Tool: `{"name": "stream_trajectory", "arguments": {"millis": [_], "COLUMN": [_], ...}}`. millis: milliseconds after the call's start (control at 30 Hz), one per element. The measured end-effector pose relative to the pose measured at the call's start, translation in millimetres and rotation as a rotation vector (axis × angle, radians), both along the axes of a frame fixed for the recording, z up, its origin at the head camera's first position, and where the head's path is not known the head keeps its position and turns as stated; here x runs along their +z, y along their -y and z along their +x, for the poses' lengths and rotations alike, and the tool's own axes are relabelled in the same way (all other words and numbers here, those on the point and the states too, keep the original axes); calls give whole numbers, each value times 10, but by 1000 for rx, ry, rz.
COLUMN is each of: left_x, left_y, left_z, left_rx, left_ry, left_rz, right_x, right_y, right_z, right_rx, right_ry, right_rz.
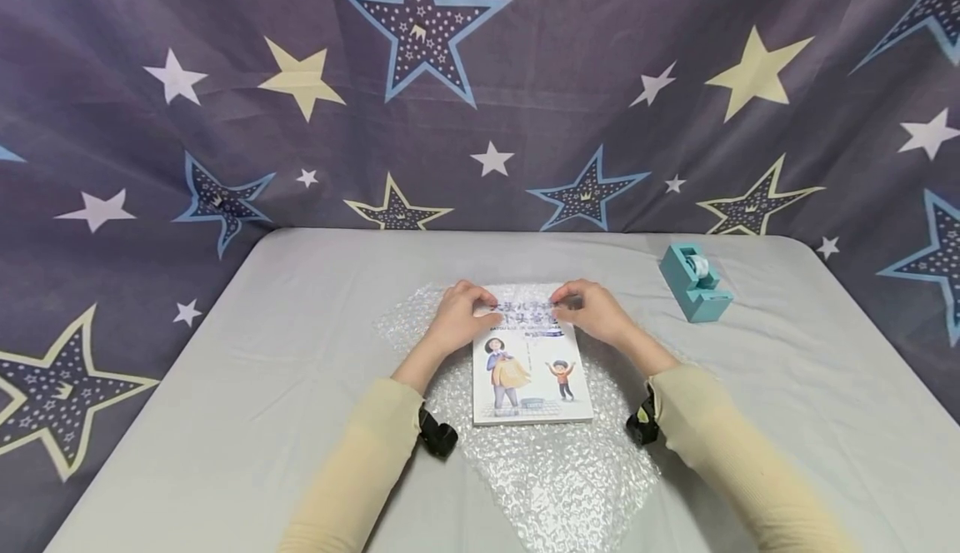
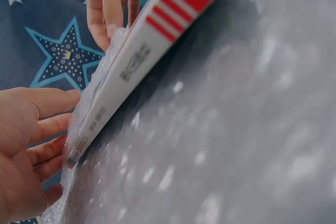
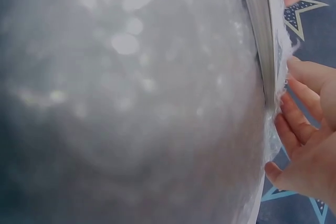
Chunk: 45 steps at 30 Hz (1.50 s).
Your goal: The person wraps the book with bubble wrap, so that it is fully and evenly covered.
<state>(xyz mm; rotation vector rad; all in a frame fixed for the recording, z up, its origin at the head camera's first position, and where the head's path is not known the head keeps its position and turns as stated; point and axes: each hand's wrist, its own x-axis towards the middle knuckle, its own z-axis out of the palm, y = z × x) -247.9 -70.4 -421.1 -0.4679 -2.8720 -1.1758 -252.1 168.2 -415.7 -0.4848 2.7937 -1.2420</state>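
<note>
A white paperback book [image 1: 531,374] with a woman and a child drawn on its cover lies on a sheet of bubble wrap [image 1: 570,486]. Part of the wrap covers the top of the cover, over its blue title. My left hand [image 1: 459,318] touches the wrap at the book's upper left corner, thumb over the cover. At the upper right corner my right hand [image 1: 596,311] does the same. In the left wrist view the book's spine [image 2: 136,61] shows red stripes, and extended fingers press on the wrap's edge. The right wrist view shows the page edges [image 3: 262,30] beside spread right fingers.
A teal tape dispenser [image 1: 693,282] with a roll of tape stands at the right rear of the table. Pale grey cloth [image 1: 247,420] covers the table. Behind it hangs a dark star-patterned curtain [image 1: 525,62].
</note>
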Motion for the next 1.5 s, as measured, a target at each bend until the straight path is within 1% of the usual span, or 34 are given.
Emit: {"name": "stream_trajectory", "arguments": {"millis": [67, 133, 333, 567, 667, 867, 1100, 1300, 1500], "left_x": [-2, -11, -26, -40, -48, -66, -81, -88, -116], "left_y": [-20, -35, -55, -105, -129, -148, -141, -153, -176], "left_z": [7, 7, 25, 43, 40, 34, 32, 60, 56], "left_rx": [14, 20, 25, 26, 14, -35, -64, -69, -57], "left_ry": [8, 12, -14, -21, -28, -48, -29, -21, -46], "left_rz": [7, 2, -18, 27, 31, -31, -78, -97, -125], "right_x": [-3, 7, 15, 4, 6, 8, -2, -17, 3], "right_y": [12, 26, 42, 71, 84, 86, 67, 60, 73], "right_z": [2, 7, 1, -1, 1, 5, 15, 16, 31], "right_rx": [-2, -6, -8, -33, -35, -30, -8, 0, 1], "right_ry": [-32, -44, -57, -74, -78, -71, -48, -48, -41], "right_rz": [33, 61, 94, 162, 187, 193, 185, 199, 222]}}
